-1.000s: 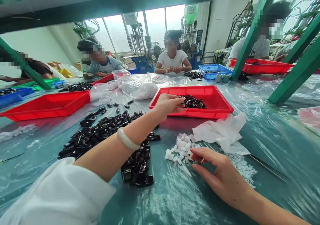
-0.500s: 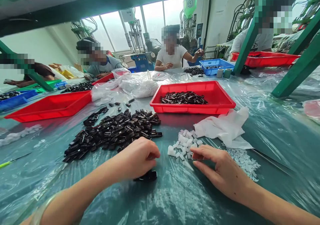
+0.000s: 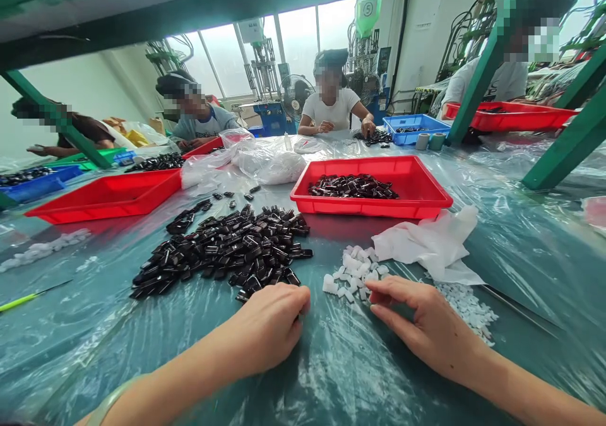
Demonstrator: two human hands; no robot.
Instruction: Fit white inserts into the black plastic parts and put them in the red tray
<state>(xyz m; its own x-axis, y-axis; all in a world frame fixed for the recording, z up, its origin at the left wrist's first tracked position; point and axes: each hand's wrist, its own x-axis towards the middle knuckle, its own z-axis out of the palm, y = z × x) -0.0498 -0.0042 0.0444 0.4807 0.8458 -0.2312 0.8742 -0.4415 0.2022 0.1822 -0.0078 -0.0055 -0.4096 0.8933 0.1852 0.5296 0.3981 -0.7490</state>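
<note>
My left hand (image 3: 277, 320) is closed low over the plastic-covered table, just in front of the pile of small glossy black parts (image 3: 227, 246). Its fingers curl under and away from view, so whatever they hold is hidden. On the other side, my right hand (image 3: 416, 312) has its thumb and index finger apart with a gap between them. The index fingertip is at the near edge of a heap of small white blocks (image 3: 355, 265); whether it touches one, I cannot tell.
A red tray (image 3: 369, 210) with black parts stands beyond the piles. Another red tray (image 3: 108, 199) is at left. White crumpled cloth (image 3: 426, 243), tiny white bits (image 3: 466, 309) and a thin metal tool (image 3: 521, 309) lie at right. A green-handled pick (image 3: 23, 301) is far left. Co-workers sit opposite.
My left hand has dropped lower, covering the black part that showed beneath it. My right hand stays almost still by the white blocks. Opposite, a co-worker's hand has come down onto black parts.
</note>
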